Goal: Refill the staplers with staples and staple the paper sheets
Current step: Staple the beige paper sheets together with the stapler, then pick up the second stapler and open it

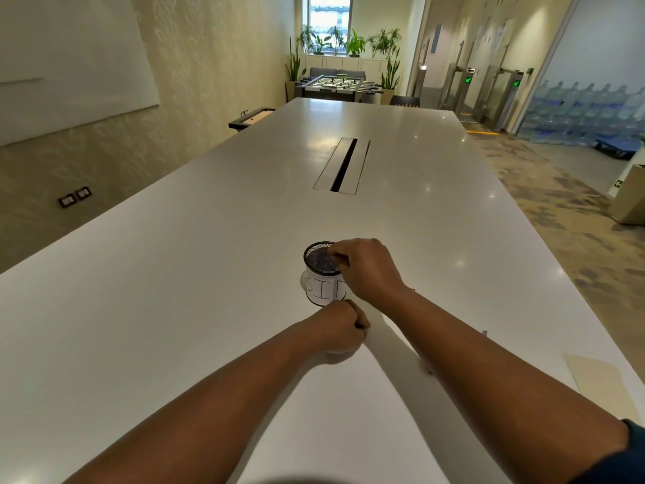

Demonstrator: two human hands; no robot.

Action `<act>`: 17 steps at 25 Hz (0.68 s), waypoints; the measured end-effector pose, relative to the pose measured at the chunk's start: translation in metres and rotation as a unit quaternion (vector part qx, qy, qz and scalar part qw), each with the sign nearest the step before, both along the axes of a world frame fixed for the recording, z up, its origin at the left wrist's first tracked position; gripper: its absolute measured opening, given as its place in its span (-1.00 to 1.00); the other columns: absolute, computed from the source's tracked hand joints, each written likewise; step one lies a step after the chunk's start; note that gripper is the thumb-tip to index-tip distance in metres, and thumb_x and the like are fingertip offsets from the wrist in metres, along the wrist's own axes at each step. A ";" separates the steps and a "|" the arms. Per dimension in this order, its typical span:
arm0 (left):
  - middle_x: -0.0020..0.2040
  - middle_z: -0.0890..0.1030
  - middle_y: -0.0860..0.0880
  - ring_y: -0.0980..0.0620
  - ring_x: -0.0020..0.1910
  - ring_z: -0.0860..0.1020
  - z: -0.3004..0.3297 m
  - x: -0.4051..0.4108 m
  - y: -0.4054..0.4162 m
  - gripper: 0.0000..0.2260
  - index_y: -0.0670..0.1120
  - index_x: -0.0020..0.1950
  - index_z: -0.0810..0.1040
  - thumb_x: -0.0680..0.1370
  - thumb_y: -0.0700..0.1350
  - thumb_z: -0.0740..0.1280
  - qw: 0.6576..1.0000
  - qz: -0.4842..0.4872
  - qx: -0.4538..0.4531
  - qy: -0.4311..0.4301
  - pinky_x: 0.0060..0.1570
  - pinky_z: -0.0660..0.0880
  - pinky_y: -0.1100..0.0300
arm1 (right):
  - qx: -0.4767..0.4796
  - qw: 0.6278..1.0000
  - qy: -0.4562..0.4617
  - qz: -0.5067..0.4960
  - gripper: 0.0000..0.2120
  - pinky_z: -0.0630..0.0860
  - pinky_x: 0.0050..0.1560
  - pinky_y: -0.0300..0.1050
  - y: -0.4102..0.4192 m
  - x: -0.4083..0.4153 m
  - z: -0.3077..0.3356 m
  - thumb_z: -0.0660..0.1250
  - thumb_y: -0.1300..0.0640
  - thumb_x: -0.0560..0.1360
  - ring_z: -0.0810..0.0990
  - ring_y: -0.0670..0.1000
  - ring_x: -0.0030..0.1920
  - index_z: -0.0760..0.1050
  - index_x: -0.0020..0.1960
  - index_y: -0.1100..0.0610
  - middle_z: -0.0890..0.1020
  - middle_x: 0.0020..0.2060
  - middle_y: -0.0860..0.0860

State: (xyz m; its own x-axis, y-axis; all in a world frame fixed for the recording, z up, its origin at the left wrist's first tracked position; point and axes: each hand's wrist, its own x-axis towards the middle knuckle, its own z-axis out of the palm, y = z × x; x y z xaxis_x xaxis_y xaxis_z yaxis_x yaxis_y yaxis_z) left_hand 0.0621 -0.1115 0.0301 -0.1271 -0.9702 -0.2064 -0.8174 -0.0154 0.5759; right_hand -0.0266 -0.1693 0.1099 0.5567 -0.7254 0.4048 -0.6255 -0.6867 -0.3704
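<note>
A round black wire-mesh cup (323,270) wrapped in a white paper label with hand-drawn letters stands upright on the long glossy white table (174,291), near the person's end. The right hand (366,270) hangs over the cup's rim at its 3 o'clock side, fingertips pinched narrow above the opening; whether anything lies between them I cannot tell. At the cup's 6 o'clock, just beside its base, the left hand (340,326) rests on the table curled into a fist, something small and dark showing at the knuckles. A beige sheet (600,382) lies at 4 o'clock, well apart, by the table edge.
</note>
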 end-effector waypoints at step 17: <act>0.37 0.57 -0.11 -0.11 0.36 0.50 0.083 -0.048 0.016 -0.59 -0.11 0.47 0.47 0.61 -0.20 0.24 0.984 0.040 -0.173 -0.011 0.35 0.44 0.05 | 0.012 0.988 -0.075 -0.134 -0.68 0.51 0.21 -0.04 0.047 -0.120 0.018 0.26 0.28 0.57 0.63 0.12 0.21 0.62 0.28 0.15 0.70 0.19 0.09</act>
State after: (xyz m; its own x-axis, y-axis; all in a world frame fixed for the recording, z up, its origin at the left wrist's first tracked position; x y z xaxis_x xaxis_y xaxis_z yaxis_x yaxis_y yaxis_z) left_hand 0.0140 -0.0952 0.1132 -0.0457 -0.9897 0.1359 -0.8338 0.1127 0.5405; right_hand -0.1469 -0.1219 0.1279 0.2789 -0.8494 0.4481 -0.7205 -0.4936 -0.4871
